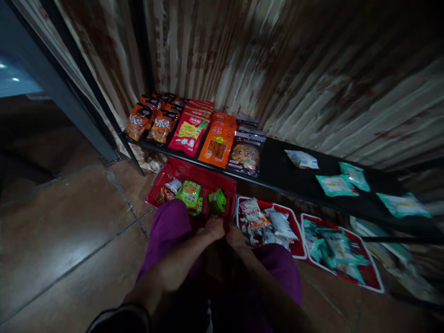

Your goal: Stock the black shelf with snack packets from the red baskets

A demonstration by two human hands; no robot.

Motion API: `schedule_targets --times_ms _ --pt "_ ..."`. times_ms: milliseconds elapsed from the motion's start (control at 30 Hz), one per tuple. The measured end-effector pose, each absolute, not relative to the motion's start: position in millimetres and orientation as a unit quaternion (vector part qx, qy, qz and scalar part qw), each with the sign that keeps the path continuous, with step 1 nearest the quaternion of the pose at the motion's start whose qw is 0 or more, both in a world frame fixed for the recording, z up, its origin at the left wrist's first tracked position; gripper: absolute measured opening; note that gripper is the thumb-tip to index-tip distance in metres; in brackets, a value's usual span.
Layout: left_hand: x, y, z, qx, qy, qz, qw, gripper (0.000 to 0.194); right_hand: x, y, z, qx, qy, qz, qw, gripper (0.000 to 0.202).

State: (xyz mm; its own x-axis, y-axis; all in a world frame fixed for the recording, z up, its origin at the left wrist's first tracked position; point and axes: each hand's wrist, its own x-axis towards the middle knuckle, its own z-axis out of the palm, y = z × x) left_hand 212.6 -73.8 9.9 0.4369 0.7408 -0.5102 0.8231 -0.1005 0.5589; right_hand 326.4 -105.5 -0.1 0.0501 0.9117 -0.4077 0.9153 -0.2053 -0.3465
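Note:
My left hand (214,227) is closed at the near side of a red plastic basket (204,171). Right beside it, my right hand (236,236) is closed too, by the basket's near right corner. The fingers of both hands are mostly hidden, and I cannot tell whether they grip the rim or a small item. Inside the basket lie green snack packets (189,193), a lone green packet (217,200) and a white-and-red packet (172,186). My knees, in purple trousers (173,219), cover part of the near rim.
A low black shelf (274,159) carries orange snack bags (163,126), red bags (190,129), flat orange packs (218,141), brown bags (245,152) and teal packets (335,185). Two more red baskets stand right, with white packets (282,224) and teal packets (335,249). A curtain (215,51) hangs behind.

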Motion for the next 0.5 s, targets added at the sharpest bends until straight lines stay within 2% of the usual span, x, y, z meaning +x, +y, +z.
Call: schedule_targets --times_ms 267,500 --pt "237.7 -85.7 -2.7 0.753 0.510 -0.015 0.416 0.032 340.0 -110.9 -1.3 0.762 0.583 -0.264 -0.098 0.036" --pt "272.7 -81.2 -13.0 0.741 0.550 0.014 0.384 0.034 385.5 -101.2 -18.4 0.747 0.579 -0.280 -0.168 0.038"
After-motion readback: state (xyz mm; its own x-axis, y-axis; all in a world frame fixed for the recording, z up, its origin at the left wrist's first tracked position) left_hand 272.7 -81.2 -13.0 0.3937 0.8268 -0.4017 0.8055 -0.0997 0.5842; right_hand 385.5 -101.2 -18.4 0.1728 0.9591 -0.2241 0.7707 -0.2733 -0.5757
